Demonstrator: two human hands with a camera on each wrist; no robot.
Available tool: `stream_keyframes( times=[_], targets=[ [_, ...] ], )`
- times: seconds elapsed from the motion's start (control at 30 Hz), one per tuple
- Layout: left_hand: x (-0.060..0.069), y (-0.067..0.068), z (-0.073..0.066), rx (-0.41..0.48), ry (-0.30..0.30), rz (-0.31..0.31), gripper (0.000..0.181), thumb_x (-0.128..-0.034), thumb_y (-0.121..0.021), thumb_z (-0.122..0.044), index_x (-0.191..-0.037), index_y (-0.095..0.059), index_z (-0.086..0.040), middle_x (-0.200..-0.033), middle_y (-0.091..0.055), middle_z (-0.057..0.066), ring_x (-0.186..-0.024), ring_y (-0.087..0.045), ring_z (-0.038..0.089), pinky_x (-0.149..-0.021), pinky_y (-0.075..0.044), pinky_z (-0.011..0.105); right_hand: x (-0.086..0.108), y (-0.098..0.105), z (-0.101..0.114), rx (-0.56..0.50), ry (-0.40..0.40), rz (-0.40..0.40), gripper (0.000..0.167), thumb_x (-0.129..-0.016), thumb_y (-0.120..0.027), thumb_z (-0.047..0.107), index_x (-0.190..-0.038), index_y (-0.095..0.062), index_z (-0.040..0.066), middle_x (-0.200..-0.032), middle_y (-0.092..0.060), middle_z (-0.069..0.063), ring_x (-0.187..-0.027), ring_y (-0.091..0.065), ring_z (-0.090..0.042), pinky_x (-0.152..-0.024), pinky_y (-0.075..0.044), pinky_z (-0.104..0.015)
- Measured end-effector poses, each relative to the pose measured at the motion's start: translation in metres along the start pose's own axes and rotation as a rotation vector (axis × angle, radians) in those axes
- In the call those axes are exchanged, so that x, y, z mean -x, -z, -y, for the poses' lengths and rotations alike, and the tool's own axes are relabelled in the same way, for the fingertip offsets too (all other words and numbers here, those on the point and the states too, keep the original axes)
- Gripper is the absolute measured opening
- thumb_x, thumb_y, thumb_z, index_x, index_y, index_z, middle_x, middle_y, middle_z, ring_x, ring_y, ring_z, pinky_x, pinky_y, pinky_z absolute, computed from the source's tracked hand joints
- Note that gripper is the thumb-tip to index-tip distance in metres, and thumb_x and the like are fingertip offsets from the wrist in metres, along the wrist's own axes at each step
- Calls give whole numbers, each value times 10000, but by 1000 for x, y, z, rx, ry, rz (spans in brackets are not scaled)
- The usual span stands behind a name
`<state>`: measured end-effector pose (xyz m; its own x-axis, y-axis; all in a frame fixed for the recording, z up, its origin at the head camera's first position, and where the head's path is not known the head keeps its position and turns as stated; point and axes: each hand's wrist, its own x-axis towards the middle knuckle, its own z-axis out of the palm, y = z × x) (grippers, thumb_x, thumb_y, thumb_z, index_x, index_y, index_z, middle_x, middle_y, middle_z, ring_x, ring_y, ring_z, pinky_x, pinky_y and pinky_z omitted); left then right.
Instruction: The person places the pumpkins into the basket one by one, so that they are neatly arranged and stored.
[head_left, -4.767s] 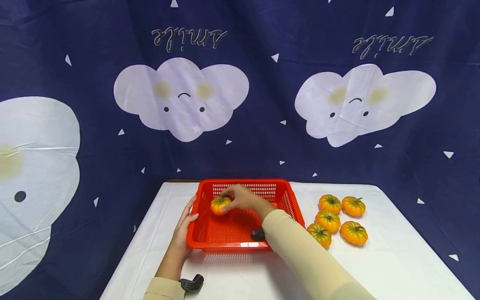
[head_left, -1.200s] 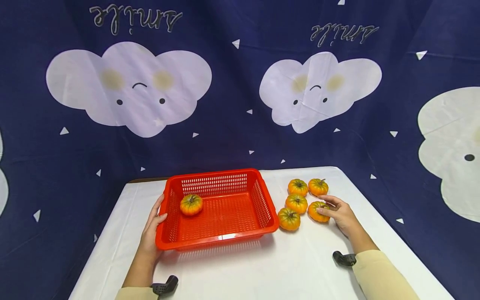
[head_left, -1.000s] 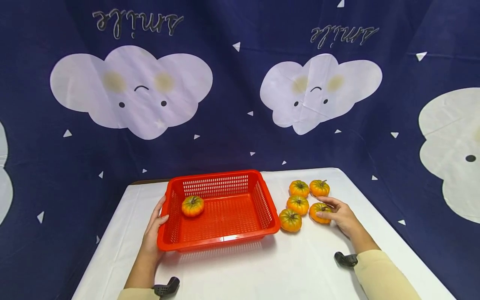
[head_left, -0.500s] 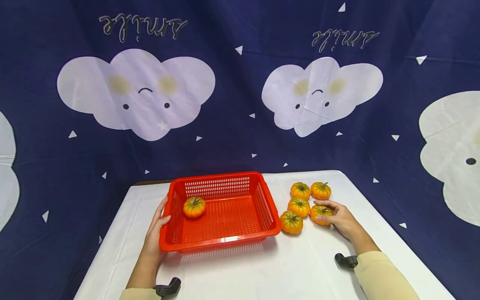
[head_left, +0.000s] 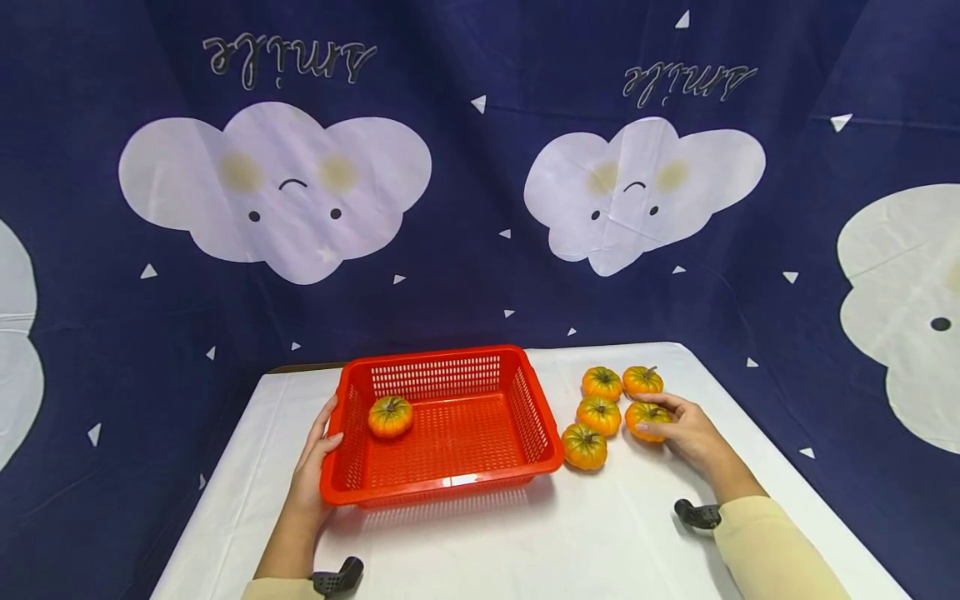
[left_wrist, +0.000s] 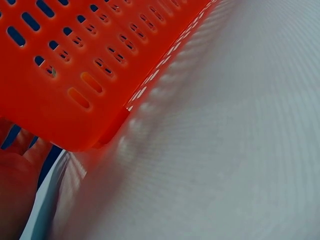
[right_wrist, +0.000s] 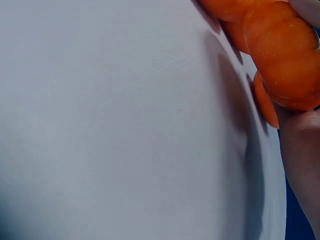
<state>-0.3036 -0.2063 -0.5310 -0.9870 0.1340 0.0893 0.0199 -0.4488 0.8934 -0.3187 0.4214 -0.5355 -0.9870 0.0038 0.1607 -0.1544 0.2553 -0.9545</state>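
A red plastic basket (head_left: 405, 492) with slotted walls stands on the white table. My left hand (head_left: 309, 471) holds its left side, with the thumb at the rim and the fingers along the outer wall. Inside the basket, towards its left end, sits one small orange-and-green pumpkin (head_left: 390, 417). Right of the basket, my right hand (head_left: 693, 433) grips another pumpkin (head_left: 643, 415) between thumb and fingers. The right wrist view shows that gripped pumpkin (right_wrist: 282, 52) close up, with a shadow on the cloth beside it. Its far side is hidden there.
Several more pumpkins (head_left: 598, 415) lie clustered between the basket and my right hand, the nearest (head_left: 584, 447) close to the basket's right corner. A white cloth (head_left: 480, 550) covers the table. Behind hangs a dark blue curtain (head_left: 465, 192) printed with clouds.
My right hand earlier set a pumpkin into the basket, then moved right to another pumpkin. That pumpkin has just shifted slightly right in its grip. My left hand stays on the basket.
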Motion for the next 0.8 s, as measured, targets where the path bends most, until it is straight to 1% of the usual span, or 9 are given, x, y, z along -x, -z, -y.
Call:
stream_keyframes(
  times=[0.07,0.13,0.3,0.4,0.53,0.67,0.73,0.8],
  targets=[
    [0,1,0,-3,-3,0,663,-1087,-340,-108,-1686,-232,-369,-1735,-154,28,-1508,-272,386,-1110,-412,535,-3,1,3,26,8,1,641,-845,-874,31,-1412,-595,-79,-1389,-668,-55,-1188,-592,-5,-972,-484,-163],
    [0,1,-1,-2,-3,-5,661,-1087,-340,-109,-1685,-236,-371,-1734,-158,23,-1511,-272,380,-1113,-411,531,-7,0,7,49,20,2,639,-846,-877,48,-1412,-603,-67,-1401,-657,-67,-1197,-580,3,-976,-479,-160],
    [1,2,-2,5,1,-22,661,-1085,-340,-103,-1682,-246,-372,-1731,-167,26,-1512,-271,386,-1114,-408,536,-17,-2,16,67,28,13,672,-847,-882,68,-1431,-583,-78,-1474,-577,-194,-1223,-552,-2,-985,-476,-165],
    [1,2,-1,9,9,-24,668,-1084,-334,-96,-1684,-236,-371,-1734,-162,27,-1511,-267,392,-1119,-402,547,-22,-4,21,84,33,19,683,-846,-888,88,-1431,-581,-82,-1486,-554,-228,-1238,-530,-5,-991,-456,-146],
    [0,1,-1,9,20,-28,679,-1077,-337,-95,-1683,-232,-382,-1733,-164,19,-1507,-276,384,-1119,-398,557,-27,-6,27,56,52,40,652,-851,-873,56,-1422,-588,-83,-1485,-552,-227,-1262,-532,-42,-1008,-448,-150],
    [0,-1,0,7,13,-24,679,-1077,-341,-94,-1684,-235,-378,-1732,-167,16,-1509,-278,377,-1121,-391,562,-33,-8,33,-11,66,67,632,-863,-841,-8,-1428,-573,-98,-1485,-546,-229,-1277,-542,-75,-1017,-463,-178],
    [0,-1,0,3,8,-21,679,-1076,-342,-94,-1684,-233,-375,-1731,-169,19,-1509,-279,378,-1120,-391,565,-35,-10,36,-26,61,73,633,-865,-839,-9,-1432,-570,-94,-1484,-547,-226,-1266,-555,-80,-1007,-479,-191],
    [0,-1,1,0,4,-19,681,-1073,-340,-93,-1685,-229,-370,-1732,-166,21,-1512,-275,377,-1120,-390,565,-37,-11,39,-10,51,74,642,-865,-849,20,-1436,-574,-81,-1480,-551,-225,-1238,-578,-85,-981,-502,-199]
  ],
)
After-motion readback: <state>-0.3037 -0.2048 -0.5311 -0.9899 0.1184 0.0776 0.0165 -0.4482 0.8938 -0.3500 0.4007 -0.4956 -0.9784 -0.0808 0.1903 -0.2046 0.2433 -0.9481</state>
